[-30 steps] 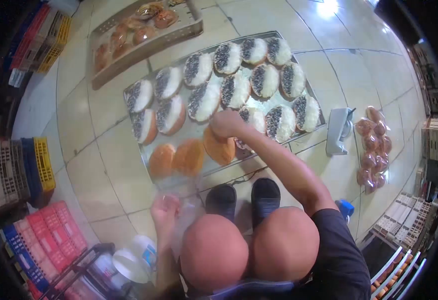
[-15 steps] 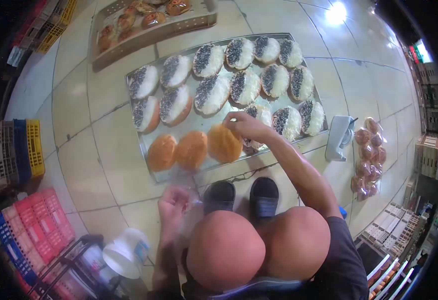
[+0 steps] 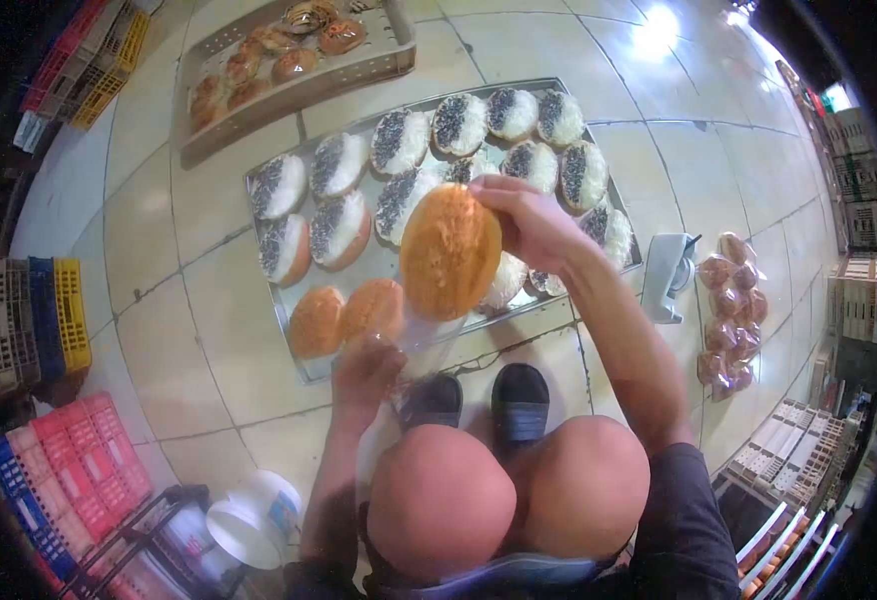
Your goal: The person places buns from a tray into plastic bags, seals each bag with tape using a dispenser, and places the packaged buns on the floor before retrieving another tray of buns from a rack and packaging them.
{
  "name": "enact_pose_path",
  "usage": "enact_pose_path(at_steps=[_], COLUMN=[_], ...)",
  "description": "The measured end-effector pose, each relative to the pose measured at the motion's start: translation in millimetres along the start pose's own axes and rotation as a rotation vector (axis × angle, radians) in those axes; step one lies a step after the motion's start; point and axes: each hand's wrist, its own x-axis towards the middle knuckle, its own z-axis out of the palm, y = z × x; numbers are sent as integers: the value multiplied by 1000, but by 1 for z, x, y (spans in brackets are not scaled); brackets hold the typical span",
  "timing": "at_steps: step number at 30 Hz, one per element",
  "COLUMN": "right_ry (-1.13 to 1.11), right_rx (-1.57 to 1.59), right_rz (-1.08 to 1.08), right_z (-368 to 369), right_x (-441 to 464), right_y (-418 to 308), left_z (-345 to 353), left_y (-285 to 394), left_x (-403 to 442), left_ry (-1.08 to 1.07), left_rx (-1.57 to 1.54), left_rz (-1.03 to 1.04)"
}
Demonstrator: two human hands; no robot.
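Observation:
My right hand point(image 3: 537, 225) pinches a plain golden oval bun point(image 3: 451, 255) by its upper right edge, lifted above the metal tray point(image 3: 381, 264). Lower left of it, my left hand point(image 3: 369, 372) has its fingers closed on a clear plastic bag point(image 3: 427, 345), whose film stretches toward the bun's lower edge. Whether the bun touches the film I cannot tell. Two more plain buns point(image 3: 317, 322) lie on the tray near my left hand. Several topped buns point(image 3: 340, 230), half dark sprinkles and half white shreds, lie in rows behind; the held bun and right hand cover some.
A perforated plastic crate point(image 3: 299, 92) of wrapped buns stands at the back left. To the right are a white tape dispenser point(image 3: 667, 278) and a pack of wrapped buns point(image 3: 732, 315). A white bucket point(image 3: 254, 520) and red crates point(image 3: 84, 460) are at lower left.
My right hand has picked the plain bun up off the tray and raised it toward me. My left hand has moved up and right, bringing the plastic bag close under the bun.

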Motion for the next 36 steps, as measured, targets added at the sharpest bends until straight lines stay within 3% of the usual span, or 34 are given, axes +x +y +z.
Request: enact_pose_path(at_steps=[3,9,13,19,23,28,33,36], right_ry=[-17,41,24,-53,-32,75,18,42], right_rx=[-19,17,-39,-72,-144,-477,-565,-618], right_rz=[48,32,-37,7,-11,-251,-446,-411], right_z=[5,12,16,32,30,40,35,42], right_x=[-2,-11,-27,-45,-43,-57,-72,-85], right_y=[10,13,-13,-45,-33,-48,-77,-91], left_z=[10,57,55,37,92,92,89,97], left_y=[7,56,80,76,111,112,148,161], left_x=[10,14,15,57,52,61,48,36], left_ry=[-132,-155,-397,-262,-229,-101,-222,-222], left_rx=[-475,-164,-848,-592,-918,-863,-899,-703], left_rz=[-82,153,-8,-241,-299,-212,-212,-66])
